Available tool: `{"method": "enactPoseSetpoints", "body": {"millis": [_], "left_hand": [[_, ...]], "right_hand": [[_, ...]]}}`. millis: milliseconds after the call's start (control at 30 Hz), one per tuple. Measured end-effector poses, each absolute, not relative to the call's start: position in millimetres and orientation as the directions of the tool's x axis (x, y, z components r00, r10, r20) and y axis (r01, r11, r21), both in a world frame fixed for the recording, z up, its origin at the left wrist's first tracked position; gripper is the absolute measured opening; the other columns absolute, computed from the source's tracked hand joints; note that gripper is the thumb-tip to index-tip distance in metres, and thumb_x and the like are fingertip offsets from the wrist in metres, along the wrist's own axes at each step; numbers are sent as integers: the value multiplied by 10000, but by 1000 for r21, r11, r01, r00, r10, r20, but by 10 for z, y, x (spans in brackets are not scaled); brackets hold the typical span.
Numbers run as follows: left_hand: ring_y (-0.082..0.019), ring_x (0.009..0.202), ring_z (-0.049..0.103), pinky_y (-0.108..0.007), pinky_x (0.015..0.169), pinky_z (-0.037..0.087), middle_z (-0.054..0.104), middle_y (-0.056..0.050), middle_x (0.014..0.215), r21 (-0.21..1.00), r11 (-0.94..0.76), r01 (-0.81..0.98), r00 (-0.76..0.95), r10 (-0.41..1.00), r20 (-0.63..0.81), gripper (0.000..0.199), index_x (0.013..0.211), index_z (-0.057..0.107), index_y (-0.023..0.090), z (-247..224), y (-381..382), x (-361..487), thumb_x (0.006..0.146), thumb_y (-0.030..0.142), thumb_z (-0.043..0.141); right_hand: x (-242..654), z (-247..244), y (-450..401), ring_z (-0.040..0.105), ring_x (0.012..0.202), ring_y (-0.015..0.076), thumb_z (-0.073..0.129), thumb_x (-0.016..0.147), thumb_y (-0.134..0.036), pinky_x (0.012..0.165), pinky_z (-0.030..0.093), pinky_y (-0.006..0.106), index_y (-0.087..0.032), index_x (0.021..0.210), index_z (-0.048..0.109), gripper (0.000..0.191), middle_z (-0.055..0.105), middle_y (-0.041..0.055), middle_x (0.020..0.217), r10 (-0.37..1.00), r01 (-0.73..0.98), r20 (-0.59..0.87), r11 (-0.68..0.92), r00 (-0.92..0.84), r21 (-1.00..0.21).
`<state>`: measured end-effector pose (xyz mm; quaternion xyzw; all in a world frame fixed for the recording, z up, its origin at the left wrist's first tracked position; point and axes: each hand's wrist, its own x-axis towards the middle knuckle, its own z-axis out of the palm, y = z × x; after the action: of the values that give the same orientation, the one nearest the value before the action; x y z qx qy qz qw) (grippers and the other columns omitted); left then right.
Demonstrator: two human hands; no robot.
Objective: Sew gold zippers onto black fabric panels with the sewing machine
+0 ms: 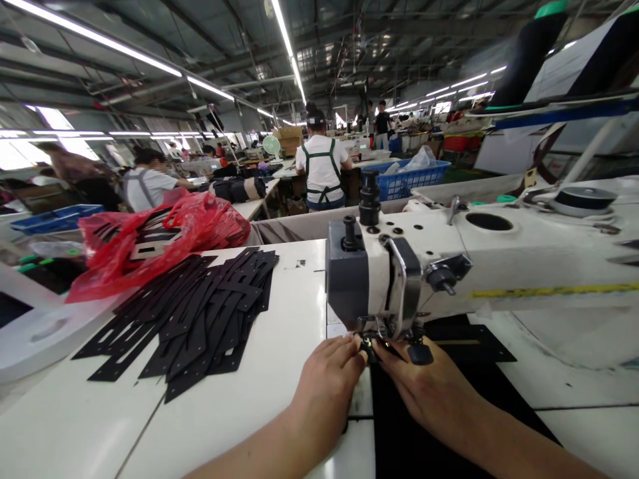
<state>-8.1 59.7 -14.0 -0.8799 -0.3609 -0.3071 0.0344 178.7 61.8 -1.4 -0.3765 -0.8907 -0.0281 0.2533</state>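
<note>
My left hand (329,379) is closed, fingertips pinched together at the edge of the black fabric (399,426) beside the presser foot (372,339) of a white sewing machine (519,253). From the other side my right hand (429,382) grips the same fabric, its fingertips close to the foot and partly hidden by the machine head. The fabric hangs down toward me between my forearms. Behind my right hand, a black slotted strip (479,342) lies under the machine arm. What exactly sits beneath the needle is too small to make out.
A heap of black slotted strips (210,313) lies on the white table (279,412) to the left. Beside it is a red plastic bag (200,213) with more pieces. A blue basket (414,179) stands beyond the machine; thread cones (529,60) rise at upper right. Several people work farther back.
</note>
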Motion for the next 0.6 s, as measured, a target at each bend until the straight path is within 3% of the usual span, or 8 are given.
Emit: {"method": "enactPoseSetpoints", "body": {"millis": [433,600], "left_hand": [[-240,889,647,-379,775,549,680,-103,958,153,-717,680,503,608,615,124,882,625,140,-234,673,-33,871,124,503],[-232,857,648,-384,767,551,681,-99,910,165,-710,685,498,621,606,115,822,605,144,-244,699,-16,837,94,502]], "right_hand": [[1799,-20,710,624,859,187,373,839,-61,779,483,314,-166,937,630,294,668,85,899,619,668,504,736,-602,-107],[1803,-59,741,625,853,187,347,854,-64,771,487,319,-168,1032,621,343,670,87,924,612,660,506,744,-608,-107]]}}
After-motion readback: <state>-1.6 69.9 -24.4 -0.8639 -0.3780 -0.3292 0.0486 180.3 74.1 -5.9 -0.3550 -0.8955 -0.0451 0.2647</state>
